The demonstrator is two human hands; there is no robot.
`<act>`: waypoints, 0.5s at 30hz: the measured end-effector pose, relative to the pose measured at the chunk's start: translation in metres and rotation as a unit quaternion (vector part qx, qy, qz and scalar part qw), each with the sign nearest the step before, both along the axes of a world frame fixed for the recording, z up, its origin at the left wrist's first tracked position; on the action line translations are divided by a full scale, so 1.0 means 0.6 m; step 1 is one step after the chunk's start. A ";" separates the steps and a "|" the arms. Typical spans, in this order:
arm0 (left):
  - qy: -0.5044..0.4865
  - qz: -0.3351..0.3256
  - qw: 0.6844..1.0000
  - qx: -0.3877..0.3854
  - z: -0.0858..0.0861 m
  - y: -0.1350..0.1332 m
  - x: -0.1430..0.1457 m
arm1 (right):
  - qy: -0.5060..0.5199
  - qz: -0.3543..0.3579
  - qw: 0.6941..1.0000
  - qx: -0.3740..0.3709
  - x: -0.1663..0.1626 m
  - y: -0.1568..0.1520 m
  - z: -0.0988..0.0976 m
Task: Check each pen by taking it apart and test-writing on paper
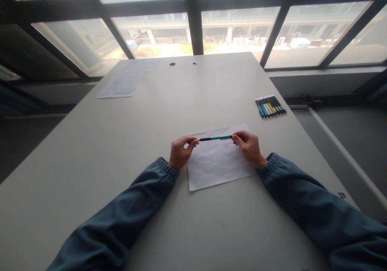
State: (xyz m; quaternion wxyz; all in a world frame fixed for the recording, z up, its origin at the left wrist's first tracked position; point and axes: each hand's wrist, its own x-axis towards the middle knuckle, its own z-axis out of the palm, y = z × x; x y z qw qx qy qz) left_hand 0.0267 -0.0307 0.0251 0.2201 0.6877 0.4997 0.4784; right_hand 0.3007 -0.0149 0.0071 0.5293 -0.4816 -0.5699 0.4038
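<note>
A green and black pen (215, 138) is held level between my two hands, just above a white sheet of paper (217, 170) with faint marks on it. My left hand (180, 152) pinches the pen's black left end with its fingertips. My right hand (248, 146) grips the pen's right end. Both hands rest at the sheet's upper corners, near the middle of the grey table (121, 150). Blue sleeves cover both of my forearms.
A row of several coloured pens (270, 106) lies near the table's right edge. Loose printed sheets (123, 81) sit at the far left corner. Two small round holes (172, 64) mark the tabletop's far end, under large windows.
</note>
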 end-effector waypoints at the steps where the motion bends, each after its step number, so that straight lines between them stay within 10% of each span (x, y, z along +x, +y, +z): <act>1: -0.002 0.000 1.000 -0.002 -0.001 0.000 0.000 | -0.001 0.001 1.000 0.001 0.000 0.000 0.000; 15: -0.001 -0.014 1.000 0.011 -0.002 0.001 -0.002 | -0.005 0.008 1.000 0.013 0.001 0.001 -0.005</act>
